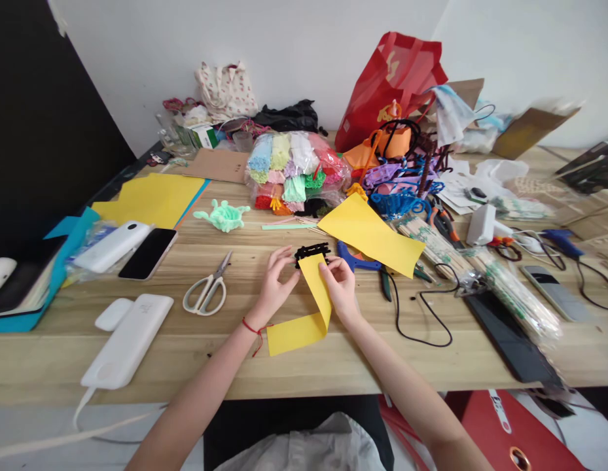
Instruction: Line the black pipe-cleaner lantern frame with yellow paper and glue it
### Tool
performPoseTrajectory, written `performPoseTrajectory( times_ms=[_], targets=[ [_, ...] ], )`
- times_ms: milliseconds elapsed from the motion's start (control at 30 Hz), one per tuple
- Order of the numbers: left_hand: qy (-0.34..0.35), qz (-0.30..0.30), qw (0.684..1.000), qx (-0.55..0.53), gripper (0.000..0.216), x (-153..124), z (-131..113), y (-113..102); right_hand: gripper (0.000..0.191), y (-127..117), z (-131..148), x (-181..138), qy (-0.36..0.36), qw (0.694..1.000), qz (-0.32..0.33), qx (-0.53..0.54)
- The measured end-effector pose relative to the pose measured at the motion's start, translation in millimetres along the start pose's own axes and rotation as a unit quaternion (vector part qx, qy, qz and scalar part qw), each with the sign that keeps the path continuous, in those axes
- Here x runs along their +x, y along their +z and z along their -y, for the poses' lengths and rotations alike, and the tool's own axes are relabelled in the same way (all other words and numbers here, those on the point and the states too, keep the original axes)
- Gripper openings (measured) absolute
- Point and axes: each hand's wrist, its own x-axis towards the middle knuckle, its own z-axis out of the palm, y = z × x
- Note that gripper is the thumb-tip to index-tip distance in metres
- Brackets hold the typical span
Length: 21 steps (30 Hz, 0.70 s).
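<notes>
A folded yellow paper strip (316, 288) bends sharply, one arm lying across the wood toward the left and the other reaching up to a small black fuzzy piece (312, 250). My right hand (341, 288) pinches the strip's upper end at its right edge, thumb on the paper. At the left end of the black piece is my left hand (277, 278), thumb and fingers apart and curved; whether the fingertips touch the piece is hard to tell. White-handled scissors (206, 291) lie left of my left hand. A blue glue gun (355, 257) lies just beyond my right hand, partly under yellow paper (370, 234).
A mint-green fuzzy piece (224, 216) and a phone (148, 254) lie to the left, with a white power bank (128, 341) nearer. Bagged fuzzy bundles (296, 167) and a red bag (382, 85) stand behind. Bagged sticks (514, 294) and a black cable (424, 314) lie right.
</notes>
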Motion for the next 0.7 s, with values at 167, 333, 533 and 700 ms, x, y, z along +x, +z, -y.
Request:
performPoseTrajectory(
  times_ms=[167,333,533,700],
  targets=[
    [-0.038,0.052,0.997,-0.046,0.035,1.0,-10.1,2.1,0.036,0.7,-4.1,-0.6,-0.019,1.0,0.006,-0.018],
    [-0.066,0.055,0.993,-0.078,0.037,1.1,-19.2,3.1,0.034,2.6,-8.5,-3.0,-0.044,0.998,0.009,-0.037],
    [-0.074,0.024,0.993,-0.088,0.03,1.4,-21.2,3.4,0.032,2.0,-8.2,-6.4,-0.054,0.997,0.022,-0.059],
    [-0.073,0.005,0.994,-0.081,0.03,0.8,-21.2,4.1,0.034,0.8,-7.0,-7.7,-0.059,0.995,0.041,-0.07]
  ],
)
